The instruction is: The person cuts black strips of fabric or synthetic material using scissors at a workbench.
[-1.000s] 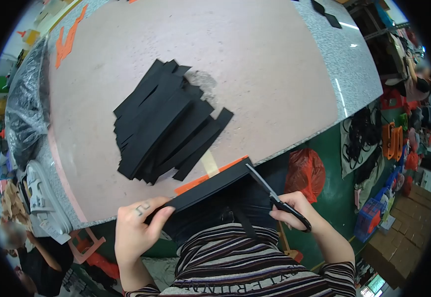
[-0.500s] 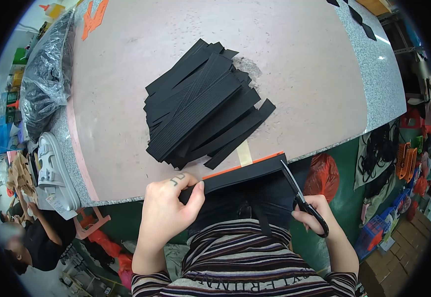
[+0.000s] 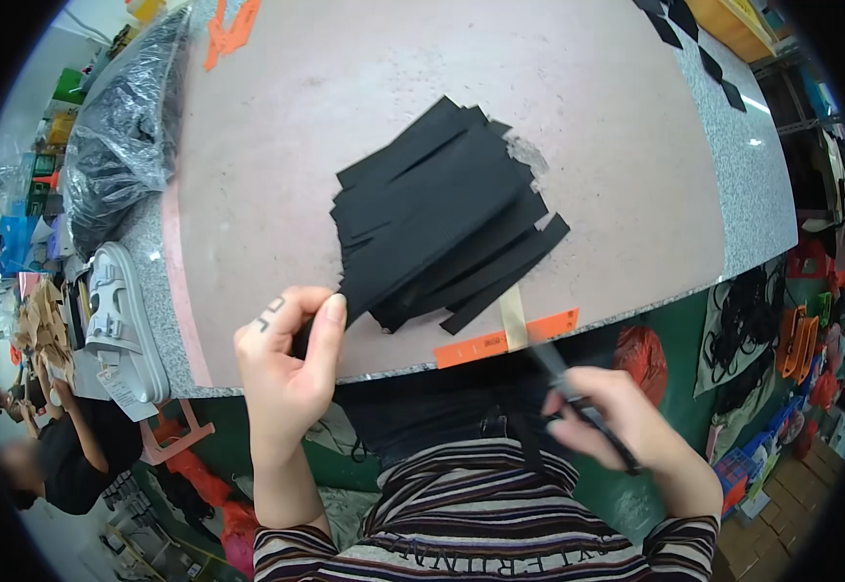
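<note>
At the near left edge of the table, my left hand (image 3: 292, 354) is closed, thumb and fingers pinching the end of a black strip (image 3: 422, 233). That strip stretches up and right over a pile of black strips (image 3: 505, 276), and where it ends among them is hard to make out. My right hand (image 3: 612, 412) grips black-handled scissors (image 3: 587, 415) near the front edge; the blades are smeared by motion. Between the hands, an orange marked strip (image 3: 461, 351) lies along the table edge, with a piece of pale tape (image 3: 513, 315) across it.
A white sandal (image 3: 122, 320) with a tag and a plastic-wrapped bundle (image 3: 127, 136) stand on the left. Orange pieces (image 3: 230, 31) lie at the far left, black pieces (image 3: 709, 66) at the far right. A red bag (image 3: 642, 361) hangs below the edge; a person (image 3: 83, 446) is at left.
My left hand has carried the black strip from the table edge up onto the pile, uncovering the orange strip. My right hand with the scissors has shifted slightly. The view has moved a little.
</note>
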The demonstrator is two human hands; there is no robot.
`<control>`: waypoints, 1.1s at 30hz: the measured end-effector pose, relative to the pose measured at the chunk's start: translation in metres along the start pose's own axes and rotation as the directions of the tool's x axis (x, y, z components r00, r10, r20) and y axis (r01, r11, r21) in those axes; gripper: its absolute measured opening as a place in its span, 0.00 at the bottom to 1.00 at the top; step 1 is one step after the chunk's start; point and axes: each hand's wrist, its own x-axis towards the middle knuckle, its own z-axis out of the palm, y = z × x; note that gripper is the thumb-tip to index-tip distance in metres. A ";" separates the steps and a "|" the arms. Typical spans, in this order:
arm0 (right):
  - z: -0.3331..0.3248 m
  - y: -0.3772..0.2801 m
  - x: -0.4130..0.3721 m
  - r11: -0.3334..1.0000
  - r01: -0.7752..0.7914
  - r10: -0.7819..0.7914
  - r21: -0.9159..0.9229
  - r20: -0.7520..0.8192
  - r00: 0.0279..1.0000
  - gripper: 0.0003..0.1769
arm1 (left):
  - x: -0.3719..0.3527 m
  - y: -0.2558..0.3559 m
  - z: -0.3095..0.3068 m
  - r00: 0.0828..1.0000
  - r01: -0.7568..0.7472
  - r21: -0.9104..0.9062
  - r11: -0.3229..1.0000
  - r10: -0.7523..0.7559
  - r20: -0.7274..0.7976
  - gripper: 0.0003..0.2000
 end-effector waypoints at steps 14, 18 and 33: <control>0.064 -0.026 0.067 0.977 0.177 -0.181 0.114 0.021 0.983 0.12 | -0.012 0.012 -0.001 0.998 -0.055 -0.142 0.988 0.058 0.018 0.03; 0.075 -0.008 0.074 0.953 0.204 -0.206 0.225 -0.011 0.978 0.12 | -0.007 0.009 -0.001 0.995 0.077 -0.235 0.969 -0.062 0.074 0.04; 0.032 0.031 -0.008 0.985 0.154 -0.161 0.076 0.091 0.983 0.15 | -0.020 0.042 -0.029 0.918 -0.219 -0.404 0.888 0.328 0.223 0.31</control>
